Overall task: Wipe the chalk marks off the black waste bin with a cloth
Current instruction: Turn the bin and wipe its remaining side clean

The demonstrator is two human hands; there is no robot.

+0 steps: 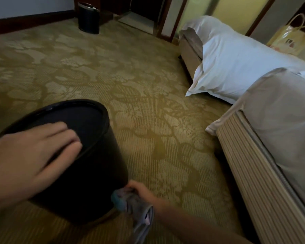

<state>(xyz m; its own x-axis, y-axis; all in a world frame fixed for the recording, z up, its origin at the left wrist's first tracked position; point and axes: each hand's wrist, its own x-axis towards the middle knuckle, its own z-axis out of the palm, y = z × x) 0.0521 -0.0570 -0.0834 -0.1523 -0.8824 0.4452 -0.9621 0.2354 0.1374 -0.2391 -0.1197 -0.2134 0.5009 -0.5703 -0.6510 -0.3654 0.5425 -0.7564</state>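
A patterned green-gold carpet [130, 85] fills most of the view, with a bed [271, 138] along the right edge and a white pillow [236, 64] slumped from it onto the floor. A yellowish bag [289, 39] stands on the bed at the far right; what it holds cannot be seen. The black waste bin [88, 166] stands upside down on the carpet at lower left, its flat base facing up, so nothing shows inside it. A second dark bin [88, 18] stands upright by the far wall, its contents not visible. The left hand [30, 155] lies flat and spread on the upturned base, fingers over its rim. The right hand [139, 191] is closed around a bunched grey-blue cloth [134, 203], pressed against the bin's lower side wall. The bin's surface looks uniformly dark and glossy; chalk marks cannot be made out.
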